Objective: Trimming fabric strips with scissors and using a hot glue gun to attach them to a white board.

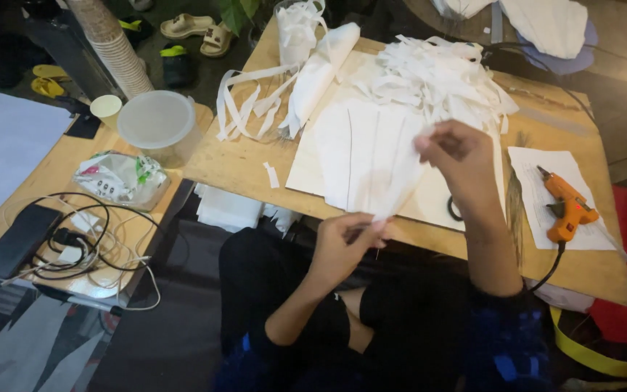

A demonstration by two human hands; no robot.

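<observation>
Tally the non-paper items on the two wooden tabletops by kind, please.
Orange glue gun: 1
Clear lidded tub: 1
Single paper cup: 1
Cup stack: 1
Crumpled plastic bag: 1
Black flat device: 1
Total: 6

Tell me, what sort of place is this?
Probably an informal home craft corner. A low wooden board serves as a worktable, heaped with cut white paper strips; an orange glue gun lies plugged in, and sandals sit on the floor.

hands (400,196) holding white paper strip (400,181), glue gun (566,207) nearby
</observation>
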